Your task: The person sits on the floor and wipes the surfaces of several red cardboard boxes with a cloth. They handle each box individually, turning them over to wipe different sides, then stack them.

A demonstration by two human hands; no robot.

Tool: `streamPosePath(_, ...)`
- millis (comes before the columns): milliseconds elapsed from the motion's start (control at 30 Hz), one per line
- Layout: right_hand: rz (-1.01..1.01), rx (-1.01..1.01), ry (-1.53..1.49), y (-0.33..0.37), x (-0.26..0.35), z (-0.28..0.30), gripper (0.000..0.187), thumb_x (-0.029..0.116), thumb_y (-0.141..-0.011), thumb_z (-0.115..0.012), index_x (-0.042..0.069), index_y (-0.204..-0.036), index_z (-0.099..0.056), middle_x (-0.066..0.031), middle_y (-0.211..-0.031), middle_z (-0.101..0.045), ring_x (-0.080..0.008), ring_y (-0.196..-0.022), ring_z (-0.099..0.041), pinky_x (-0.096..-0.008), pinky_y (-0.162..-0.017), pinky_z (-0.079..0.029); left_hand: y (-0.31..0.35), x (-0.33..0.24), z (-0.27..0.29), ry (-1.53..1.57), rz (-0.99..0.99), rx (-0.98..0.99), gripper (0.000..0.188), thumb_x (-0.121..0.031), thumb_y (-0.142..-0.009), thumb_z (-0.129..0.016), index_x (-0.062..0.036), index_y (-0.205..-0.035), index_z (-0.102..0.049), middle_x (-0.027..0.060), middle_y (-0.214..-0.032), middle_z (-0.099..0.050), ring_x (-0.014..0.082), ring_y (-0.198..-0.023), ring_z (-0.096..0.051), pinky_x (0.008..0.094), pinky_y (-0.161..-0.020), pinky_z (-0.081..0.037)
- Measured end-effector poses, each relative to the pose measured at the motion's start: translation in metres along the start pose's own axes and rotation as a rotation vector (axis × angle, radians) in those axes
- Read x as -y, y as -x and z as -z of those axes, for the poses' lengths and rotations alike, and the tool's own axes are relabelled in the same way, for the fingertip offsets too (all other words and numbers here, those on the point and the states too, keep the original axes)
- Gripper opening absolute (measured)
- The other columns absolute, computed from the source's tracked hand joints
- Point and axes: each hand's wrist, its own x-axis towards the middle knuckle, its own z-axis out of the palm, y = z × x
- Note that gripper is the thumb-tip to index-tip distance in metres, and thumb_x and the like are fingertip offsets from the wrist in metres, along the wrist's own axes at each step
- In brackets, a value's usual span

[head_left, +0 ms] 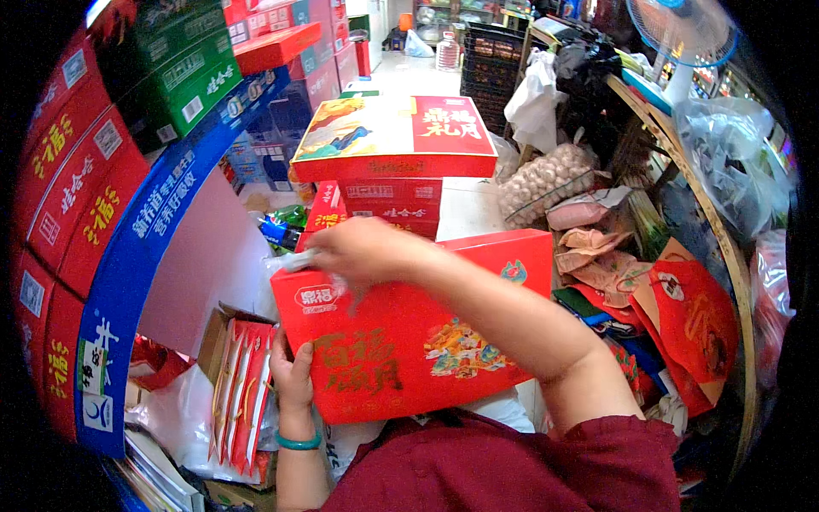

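A large red gift box (401,341) with gold lettering and a colourful picture is tilted up in front of me. My left hand (293,375) grips its lower left edge, thumb on the front face; its other fingers are mostly hidden behind the edge. A green bangle (299,440) circles that wrist. Reaching across the box, my right hand (367,252) is closed at the upper left corner around a crumpled whitish piece (297,261). Motion blurs its fingertips, and I cannot tell whether the piece is cloth or plastic.
Beyond stands another gift box (452,128) on a red carton (392,205). Stacked cartons (68,188) line the left, above an open carton of red packets (243,392). To the right are a net bag of garlic (546,183), red bags (682,328) and a fan (682,34).
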Motion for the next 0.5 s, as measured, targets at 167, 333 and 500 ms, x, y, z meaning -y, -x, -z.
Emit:
streamPosePath(167,0.115,-0.096,0.031,-0.012,0.042,-0.015,0.033,0.032,-0.088,-0.051,0.008,-0.108,-0.062,-0.0194,-0.095,-0.065,-0.0347,-0.091,-0.063,-0.0457,-0.078,-0.049,0.004,0.016,0.019,-0.043,0.030,-0.023,0.053,-0.025,-0.082,-0.067,0.0019,-0.123,-0.049,0.0094,-0.115,-0.058,0.0198,-0.105,-0.054,0.0337,-0.094,-0.040)
streamPosePath(333,0.026,-0.064,0.027,0.032,0.017,0.004,0.034,0.033,-0.088,-0.051,0.009,-0.109,-0.062,-0.0171,-0.097,-0.065,-0.0339,-0.092,-0.063,-0.0459,-0.079,-0.049,0.008,0.005,0.006,0.065,-0.037,-0.060,0.062,-0.038,-0.077,-0.073,0.0009,-0.120,-0.050,0.0094,-0.112,-0.057,0.0192,-0.101,-0.055,0.0345,-0.090,-0.043)
streamPosePath(500,-0.226,-0.041,0.018,0.103,-0.043,0.035,0.033,0.031,-0.090,-0.050,0.011,-0.113,-0.062,-0.0167,-0.100,-0.064,-0.0313,-0.092,-0.063,-0.0414,-0.082,-0.049,0.008,0.018,0.016,0.137,-0.027,-0.050,0.058,-0.035,-0.077,-0.073,0.0008,-0.118,-0.051,0.0091,-0.110,-0.058,0.0184,-0.098,-0.056,0.0338,-0.088,-0.044)
